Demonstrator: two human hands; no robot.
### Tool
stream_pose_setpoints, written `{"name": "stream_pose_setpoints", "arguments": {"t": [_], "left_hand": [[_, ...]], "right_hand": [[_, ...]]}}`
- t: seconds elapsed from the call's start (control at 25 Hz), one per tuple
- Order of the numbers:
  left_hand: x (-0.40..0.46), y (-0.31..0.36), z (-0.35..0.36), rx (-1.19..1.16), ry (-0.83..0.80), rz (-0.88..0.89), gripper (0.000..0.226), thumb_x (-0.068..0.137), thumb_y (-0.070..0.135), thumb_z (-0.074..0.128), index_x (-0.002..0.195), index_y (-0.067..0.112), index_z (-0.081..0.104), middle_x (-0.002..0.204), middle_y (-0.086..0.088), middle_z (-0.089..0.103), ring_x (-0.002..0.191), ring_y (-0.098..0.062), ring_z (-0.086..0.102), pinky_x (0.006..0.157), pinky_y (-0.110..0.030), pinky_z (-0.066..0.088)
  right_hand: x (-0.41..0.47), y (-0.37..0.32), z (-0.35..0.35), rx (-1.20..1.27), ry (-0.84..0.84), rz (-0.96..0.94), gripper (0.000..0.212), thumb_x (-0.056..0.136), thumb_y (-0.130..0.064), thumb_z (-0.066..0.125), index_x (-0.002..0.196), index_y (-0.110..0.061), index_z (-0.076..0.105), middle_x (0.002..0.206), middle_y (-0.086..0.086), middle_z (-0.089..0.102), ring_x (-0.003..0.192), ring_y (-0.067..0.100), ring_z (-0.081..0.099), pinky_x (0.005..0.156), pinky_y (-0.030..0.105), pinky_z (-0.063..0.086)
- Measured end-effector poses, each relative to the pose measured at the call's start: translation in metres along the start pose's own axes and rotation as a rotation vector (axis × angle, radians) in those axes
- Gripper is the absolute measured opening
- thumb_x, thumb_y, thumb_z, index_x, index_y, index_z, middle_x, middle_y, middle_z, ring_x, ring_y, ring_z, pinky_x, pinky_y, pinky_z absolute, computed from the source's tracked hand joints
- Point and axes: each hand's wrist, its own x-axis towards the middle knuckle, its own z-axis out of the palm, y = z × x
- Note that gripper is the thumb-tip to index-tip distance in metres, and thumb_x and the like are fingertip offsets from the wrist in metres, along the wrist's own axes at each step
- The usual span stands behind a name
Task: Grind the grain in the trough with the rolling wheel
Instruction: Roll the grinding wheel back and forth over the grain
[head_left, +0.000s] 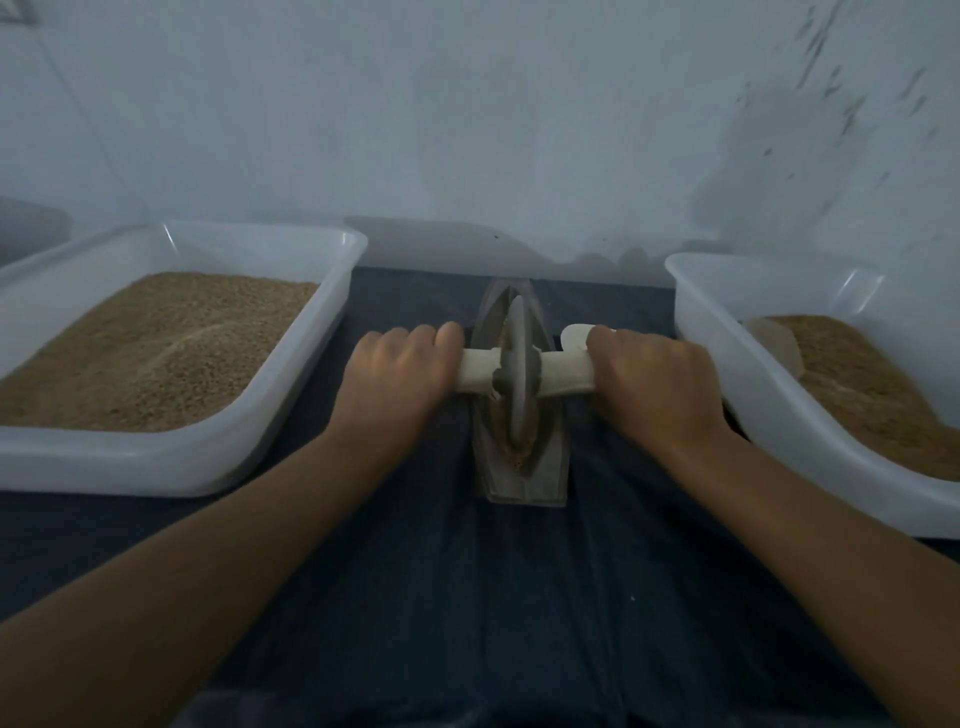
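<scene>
A bench covered in dark blue cloth (467, 597) stands against a pale wall. Two large white plastic tubs sit on it: the left tub (171, 462) holds brown grain, and so does the right tub (779, 410). Between them, at centre, lies a narrow grey boat-shaped trough (550, 467), its long axis pointing away from the person toward the wall. A grey rolling wheel (517, 374) stands upright on edge in the trough, with brown grain (511, 454) beneath it. Its pale axle handle (566, 374) runs left to right, crossing the trough. The left hand (397, 374) has its grip clamped on the handle's left end, the right hand (654, 379) on the right end.
</scene>
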Motion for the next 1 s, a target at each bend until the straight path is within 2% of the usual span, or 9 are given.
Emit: {"name": "stream_pose_setpoints", "arguments": {"t": [0.08,0.2,0.28,0.36,0.48,0.6,0.76,0.92,1.0], "left_hand": [[-0.007,0.001,-0.002,0.011,0.047,-0.009,0.027,0.077,0.007,0.080,0.089,0.010,0.056,0.070,-0.011,0.058,0.055,-0.030,0.055,0.054,-0.034,0.029],[0.006,-0.001,0.004,-0.016,-0.110,-0.082,0.035,0.075,0.022,0.087,0.089,0.015,0.057,0.071,-0.007,0.062,0.058,-0.031,0.061,0.052,-0.033,0.031],[0.040,-0.012,0.010,-0.051,-0.314,-0.129,0.030,0.081,0.035,0.081,0.098,0.018,0.064,0.083,-0.006,0.066,0.076,-0.034,0.068,0.060,-0.037,0.039],[0.081,-0.019,0.022,-0.141,-0.610,-0.145,0.024,0.084,0.033,0.077,0.099,0.019,0.066,0.081,-0.002,0.061,0.082,-0.031,0.068,0.069,-0.036,0.045],[0.138,-0.027,0.041,-0.192,-1.064,-0.196,0.020,0.090,0.015,0.075,0.080,0.008,0.059,0.064,-0.005,0.055,0.055,-0.021,0.054,0.057,-0.027,0.044],[0.165,-0.040,0.049,-0.275,-1.254,-0.208,0.023,0.090,0.002,0.071,0.074,0.005,0.055,0.049,-0.005,0.044,0.045,-0.018,0.038,0.051,-0.027,0.037],[0.159,-0.038,0.041,-0.291,-1.137,-0.162,0.013,0.091,0.008,0.075,0.086,0.005,0.063,0.064,-0.006,0.055,0.054,-0.019,0.048,0.055,-0.028,0.042],[0.099,-0.022,0.025,-0.111,-0.557,-0.115,0.024,0.090,0.032,0.073,0.110,0.020,0.070,0.095,-0.007,0.070,0.086,-0.032,0.068,0.070,-0.037,0.044],[0.045,-0.006,0.019,-0.016,-0.263,-0.129,0.021,0.086,0.026,0.078,0.100,0.017,0.064,0.087,-0.009,0.070,0.077,-0.034,0.069,0.061,-0.037,0.039]], "right_hand": [[-0.002,0.001,-0.002,-0.015,0.061,-0.047,0.016,0.077,-0.006,0.067,0.077,-0.013,0.053,0.059,0.009,0.055,0.044,0.030,0.052,0.044,0.027,0.032],[0.013,0.002,0.004,0.000,-0.184,0.000,0.013,0.085,-0.030,0.068,0.088,-0.019,0.062,0.067,0.005,0.062,0.056,0.031,0.059,0.052,0.035,0.047],[0.036,0.008,0.012,0.008,-0.423,0.054,0.019,0.083,-0.046,0.067,0.093,-0.030,0.065,0.072,-0.001,0.060,0.065,0.026,0.060,0.059,0.034,0.046],[0.066,0.017,0.025,0.112,-0.695,0.116,0.022,0.081,-0.045,0.071,0.090,-0.027,0.063,0.076,-0.003,0.058,0.067,0.020,0.058,0.056,0.031,0.041],[0.103,0.033,0.048,0.330,-1.044,0.195,0.023,0.081,-0.027,0.076,0.082,-0.010,0.061,0.072,0.004,0.065,0.055,0.018,0.055,0.050,0.029,0.040],[0.118,0.046,0.062,0.497,-1.249,0.310,0.018,0.078,-0.016,0.072,0.081,-0.007,0.057,0.059,0.006,0.053,0.045,0.018,0.041,0.045,0.027,0.034],[0.107,0.041,0.060,0.460,-1.116,0.273,0.021,0.082,-0.020,0.073,0.078,-0.005,0.058,0.058,0.006,0.057,0.046,0.018,0.046,0.045,0.028,0.037],[0.068,0.019,0.040,0.174,-0.697,0.198,0.025,0.083,-0.038,0.073,0.086,-0.017,0.061,0.072,0.000,0.058,0.062,0.019,0.056,0.055,0.031,0.041],[0.037,0.008,0.030,0.022,-0.350,0.091,0.026,0.081,-0.042,0.074,0.082,-0.020,0.060,0.065,0.003,0.055,0.056,0.027,0.055,0.054,0.032,0.038]]}}
